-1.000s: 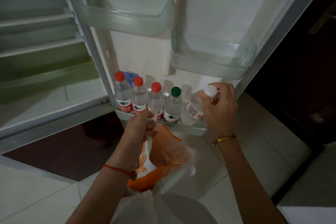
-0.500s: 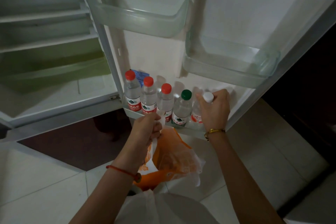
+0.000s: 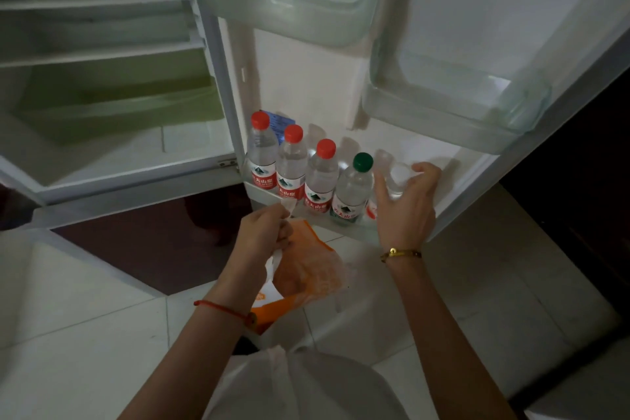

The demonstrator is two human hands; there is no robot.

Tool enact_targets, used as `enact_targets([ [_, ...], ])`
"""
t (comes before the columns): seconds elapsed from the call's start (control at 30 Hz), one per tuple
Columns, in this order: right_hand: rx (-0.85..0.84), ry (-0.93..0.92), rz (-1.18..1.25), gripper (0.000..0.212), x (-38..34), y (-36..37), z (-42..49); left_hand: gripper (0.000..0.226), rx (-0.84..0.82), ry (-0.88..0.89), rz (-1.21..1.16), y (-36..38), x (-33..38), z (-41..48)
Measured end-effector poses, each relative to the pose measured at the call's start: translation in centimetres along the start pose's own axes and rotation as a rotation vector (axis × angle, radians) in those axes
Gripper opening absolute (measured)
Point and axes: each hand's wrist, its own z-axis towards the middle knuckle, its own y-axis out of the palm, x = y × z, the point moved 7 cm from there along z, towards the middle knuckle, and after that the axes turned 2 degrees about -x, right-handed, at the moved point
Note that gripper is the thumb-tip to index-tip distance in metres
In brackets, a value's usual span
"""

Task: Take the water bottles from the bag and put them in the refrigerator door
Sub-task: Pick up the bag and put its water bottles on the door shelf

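Three red-capped water bottles (image 3: 292,164) and a green-capped bottle (image 3: 353,187) stand upright in a row in the bottom shelf (image 3: 344,227) of the open refrigerator door. My right hand (image 3: 405,204) grips a white-capped bottle (image 3: 395,177) set upright at the right end of that row. My left hand (image 3: 266,232) holds the handle of an orange and white plastic bag (image 3: 306,276), which hangs just below the door shelf.
Two clear door bins (image 3: 300,7) (image 3: 453,112) hang above the bottle row. The refrigerator interior (image 3: 102,78) with its white shelves and green drawer lies open at left. Pale floor tiles (image 3: 85,334) surround me; a dark doorway (image 3: 579,215) is at right.
My right hand has lowered the white-capped bottle from a tilt to upright in the shelf, beside the green-capped one. The left hand stays on the bag.
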Motion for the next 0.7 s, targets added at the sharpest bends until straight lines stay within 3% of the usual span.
enact_targets([
  [0.17,-0.052,-0.133,0.066,0.029,-1.2,1.7,-4.5,0.019,0.143,0.071,0.075,-3.9,-0.6,0.1],
  [0.3,-0.278,-0.227,0.042,0.012,-2.2,5.8,-8.3,0.028,0.246,0.062,0.156,-7.6,-1.8,0.4],
  [0.5,-0.640,-0.190,0.043,0.006,-3.5,12.6,-13.6,0.017,0.285,0.022,0.189,-14.7,-4.6,1.5],
  [0.7,-0.786,-0.176,0.024,0.007,-6.4,16.6,-17.7,0.024,0.330,-0.004,0.306,-21.4,-5.8,3.4],
])
